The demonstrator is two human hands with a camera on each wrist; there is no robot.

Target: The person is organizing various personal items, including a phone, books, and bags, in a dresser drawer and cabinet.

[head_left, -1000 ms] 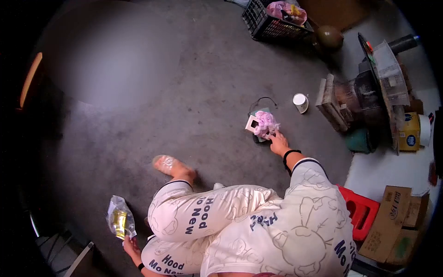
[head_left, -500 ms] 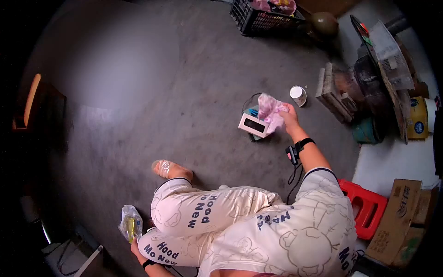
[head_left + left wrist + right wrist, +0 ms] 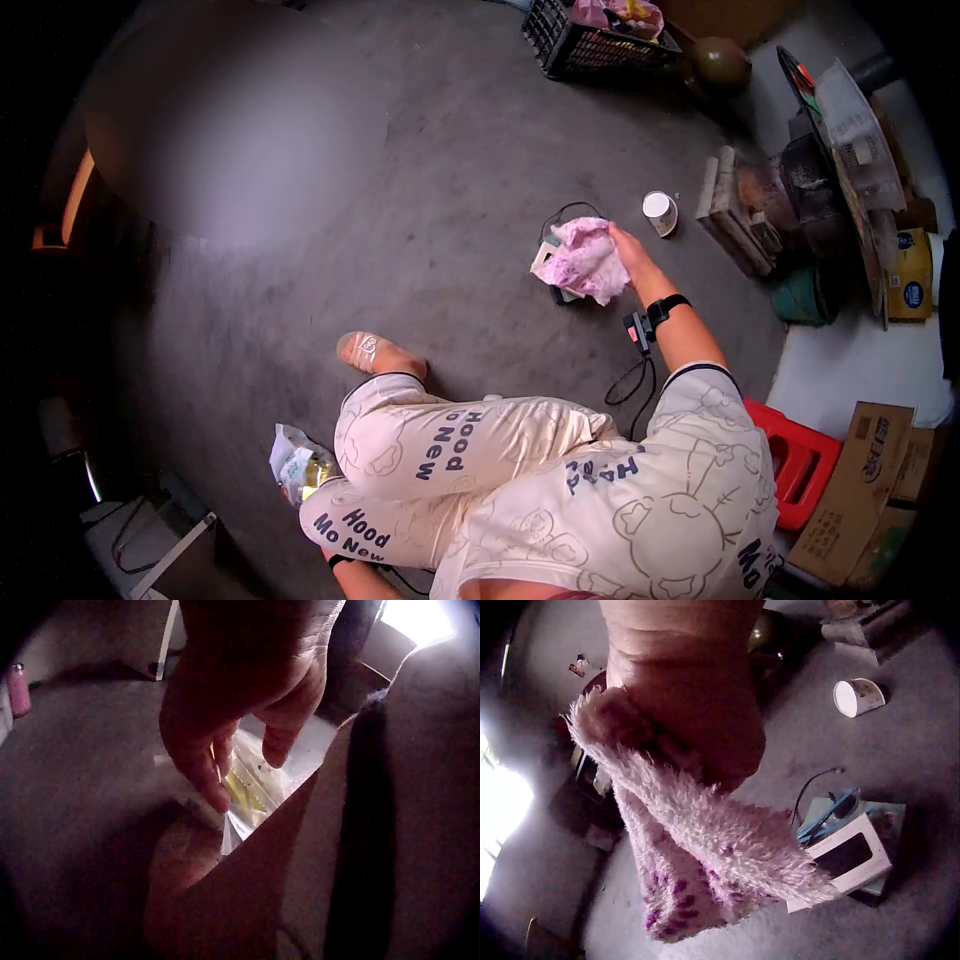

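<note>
My right hand [image 3: 632, 258] grips a fluffy pink-and-white cloth [image 3: 588, 262] by its edge, and the rest droops loosely. In the right wrist view, purple spots show on the cloth [image 3: 697, 825]. Just beyond it on the floor is a white box [image 3: 847, 859] with a dark window, lying on a teal flat item [image 3: 891, 825] beside blue strips and a dark cord. My left hand [image 3: 240, 712] pinches a clear plastic bag [image 3: 292, 462] low beside my knee. Something yellow [image 3: 318, 472] shows inside the bag. In the head view my leg hides most of that hand.
A white paper cup [image 3: 658, 208] stands on the grey floor right of the cloth. Farther off sits a black crate [image 3: 590, 50]. Stacked boards [image 3: 725, 210], a red plastic item [image 3: 795, 465] and cardboard boxes [image 3: 855, 490] line the right side.
My right hand has picked the cloth up off the box, spread it and swung it back over the box. The left hand has drawn the plastic bag in toward my knee.
</note>
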